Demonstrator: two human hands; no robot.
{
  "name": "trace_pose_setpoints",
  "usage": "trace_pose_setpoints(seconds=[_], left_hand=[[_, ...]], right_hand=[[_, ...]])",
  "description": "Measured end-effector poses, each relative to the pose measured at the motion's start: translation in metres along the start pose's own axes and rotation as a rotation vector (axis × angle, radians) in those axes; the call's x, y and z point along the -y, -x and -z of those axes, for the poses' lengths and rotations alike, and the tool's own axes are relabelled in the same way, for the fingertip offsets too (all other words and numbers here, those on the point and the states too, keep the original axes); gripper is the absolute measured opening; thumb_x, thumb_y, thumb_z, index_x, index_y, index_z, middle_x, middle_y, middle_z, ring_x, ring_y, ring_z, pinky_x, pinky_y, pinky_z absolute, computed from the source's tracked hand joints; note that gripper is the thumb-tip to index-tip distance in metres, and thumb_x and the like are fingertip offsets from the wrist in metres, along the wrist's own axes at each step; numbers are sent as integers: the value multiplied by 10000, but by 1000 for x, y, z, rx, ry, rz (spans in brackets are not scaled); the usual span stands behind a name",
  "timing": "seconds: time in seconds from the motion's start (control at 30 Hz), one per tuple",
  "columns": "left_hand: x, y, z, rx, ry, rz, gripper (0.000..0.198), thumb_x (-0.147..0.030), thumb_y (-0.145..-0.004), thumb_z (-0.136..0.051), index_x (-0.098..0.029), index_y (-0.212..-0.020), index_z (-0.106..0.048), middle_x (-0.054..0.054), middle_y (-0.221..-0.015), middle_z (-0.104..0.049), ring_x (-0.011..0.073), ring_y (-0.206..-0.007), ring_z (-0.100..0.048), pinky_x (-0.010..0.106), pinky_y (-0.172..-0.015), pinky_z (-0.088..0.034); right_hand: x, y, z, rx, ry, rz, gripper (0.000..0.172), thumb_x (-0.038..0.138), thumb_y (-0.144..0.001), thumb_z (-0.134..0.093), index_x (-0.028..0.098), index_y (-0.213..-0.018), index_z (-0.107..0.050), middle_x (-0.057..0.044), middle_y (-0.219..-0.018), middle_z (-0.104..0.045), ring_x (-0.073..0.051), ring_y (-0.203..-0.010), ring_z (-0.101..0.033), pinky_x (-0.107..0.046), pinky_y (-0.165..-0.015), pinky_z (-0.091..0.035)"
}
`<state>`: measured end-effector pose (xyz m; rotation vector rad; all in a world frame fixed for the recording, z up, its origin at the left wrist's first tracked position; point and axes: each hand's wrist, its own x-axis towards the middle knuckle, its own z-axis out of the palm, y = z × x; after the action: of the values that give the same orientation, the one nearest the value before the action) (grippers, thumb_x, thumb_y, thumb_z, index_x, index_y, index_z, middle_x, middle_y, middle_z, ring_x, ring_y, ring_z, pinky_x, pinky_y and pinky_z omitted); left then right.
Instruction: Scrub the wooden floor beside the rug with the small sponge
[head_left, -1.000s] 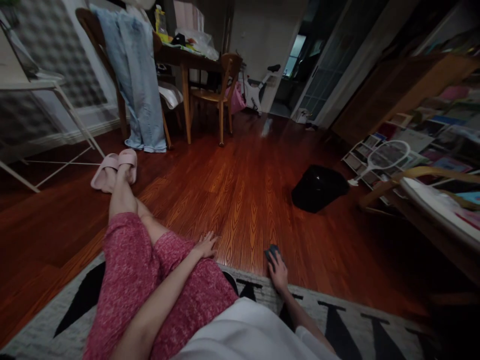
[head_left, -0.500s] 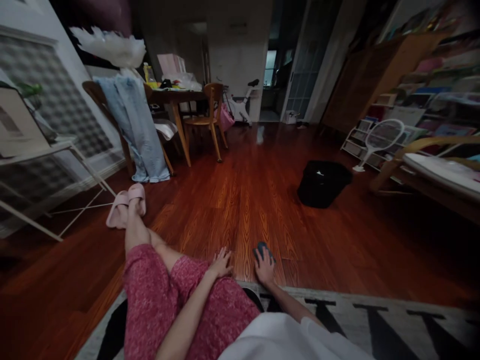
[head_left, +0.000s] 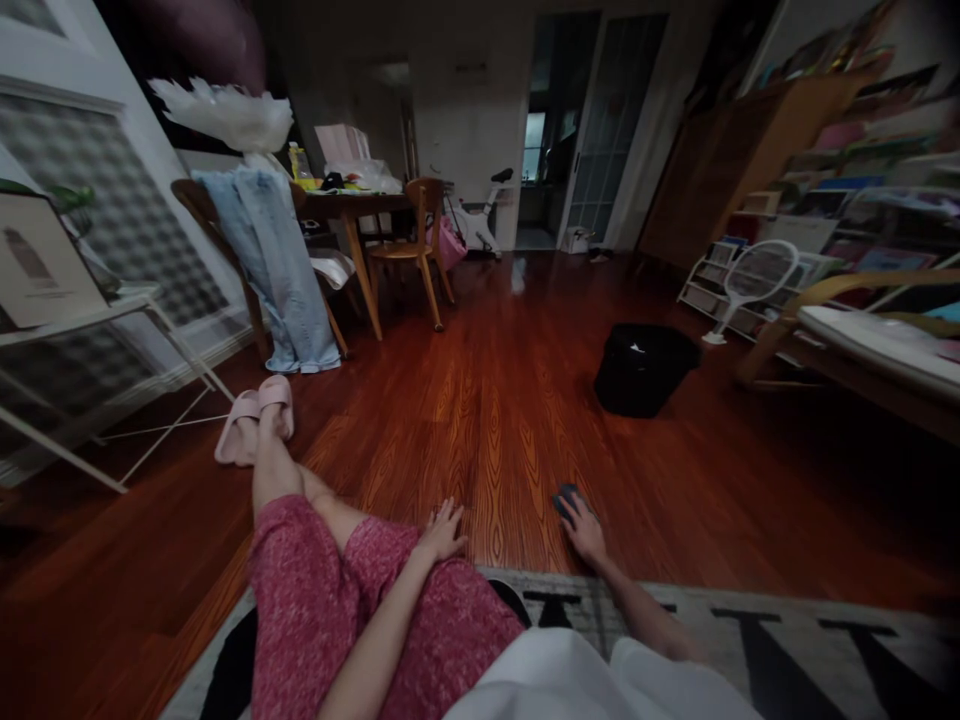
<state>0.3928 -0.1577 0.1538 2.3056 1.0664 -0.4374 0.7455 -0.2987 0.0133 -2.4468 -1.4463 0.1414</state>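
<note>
I sit on a patterned rug (head_left: 750,640) with my legs in pink trousers stretched out over a red wooden floor (head_left: 495,400). My left hand (head_left: 442,532) rests flat on my thigh, fingers spread, holding nothing. My right hand (head_left: 583,527) lies on the floor just past the rug's edge, its fingers pressing on a small dark cloth-like pad (head_left: 565,497).
A black bin (head_left: 643,368) stands on the floor ahead to the right. A wooden table (head_left: 352,215) with chairs and hanging jeans (head_left: 274,265) is at the back left. A white folding stand (head_left: 97,330) is at the left, a chair and shelves at the right.
My right hand with the dark pad slid left across the floor, then back to the right. My left hand stayed on my thigh. The view tilted up.
</note>
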Motion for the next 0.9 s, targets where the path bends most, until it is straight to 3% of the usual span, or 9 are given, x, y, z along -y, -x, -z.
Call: trace_pose_setpoints(seconds=[0.1,0.17,0.23,0.3,0.43,0.57,0.67,0.77,0.9], left_hand=[[-1,-1,0,-2,3,-2,818,-463,-889,-442,-141,-1590,-170,122,-1662,47,239,-1525,57,462,-1224,-46],[-2,-2,-1,0,5,-3,815,-450,-888,-446,-128,-1588,-179,131,-1662,44,240,-1525,57,458,-1225,-52],[-2,-3,-1,7,6,-1,816,-458,-888,-448,-139,-1589,-181,127,-1663,39,244,-1525,47,462,-1224,-65],[-1,-4,-2,12,4,3,822,-483,-886,-455,-164,-1592,-180,113,-1665,36,250,-1526,36,469,-1223,-76],[-1,-4,-3,12,-4,19,829,-508,-882,-458,-190,-1594,-179,94,-1669,32,248,-1526,34,466,-1225,-69],[0,-2,-2,6,-13,31,812,-465,-885,-446,-178,-1594,-174,92,-1666,46,237,-1525,44,460,-1225,-70],[-1,-2,-2,-1,-18,37,799,-455,-892,-432,-161,-1592,-183,98,-1666,43,232,-1525,44,444,-1226,-77],[-3,-2,-2,-5,-21,42,797,-462,-892,-430,-158,-1589,-193,100,-1667,29,225,-1526,40,436,-1227,-79],[-4,-3,-1,3,-13,39,816,-434,-872,-461,-152,-1589,-193,103,-1665,35,229,-1524,38,436,-1228,-75]], right_hand=[[-60,28,4,-108,46,-340,556,348,-932,-304,288,-1445,-510,-73,-1572,-389,-239,-1444,-348,-478,-1112,-369],[-77,47,1,-160,47,-479,586,362,-934,-264,255,-1464,-488,-100,-1587,-356,-251,-1463,-318,-494,-1126,-345],[-70,58,-6,-197,38,-556,608,367,-932,-245,226,-1481,-467,-128,-1599,-328,-270,-1477,-290,-518,-1138,-315],[-45,59,-15,-211,24,-577,618,362,-929,-246,211,-1494,-445,-147,-1607,-309,-291,-1488,-266,-550,-1145,-287],[40,43,-37,-149,-39,-359,599,324,-920,-294,259,-1497,-442,-121,-1612,-319,-296,-1497,-251,-596,-1148,-254],[137,33,-57,54,-159,123,572,295,-901,-410,360,-1465,-477,-46,-1610,-337,-271,-1496,-263,-577,-1166,-247],[187,34,-64,258,-225,431,596,239,-845,-508,377,-1424,-525,-19,-1615,-321,-249,-1493,-273,-531,-1182,-255],[194,29,-60,358,-266,601,578,251,-833,-538,388,-1395,-553,-3,-1609,-333,-232,-1481,-304,-507,-1184,-268],[131,12,-34,298,-266,493,546,312,-877,-476,374,-1417,-534,-16,-1594,-369,-226,-1474,-320,-494,-1180,-285]])
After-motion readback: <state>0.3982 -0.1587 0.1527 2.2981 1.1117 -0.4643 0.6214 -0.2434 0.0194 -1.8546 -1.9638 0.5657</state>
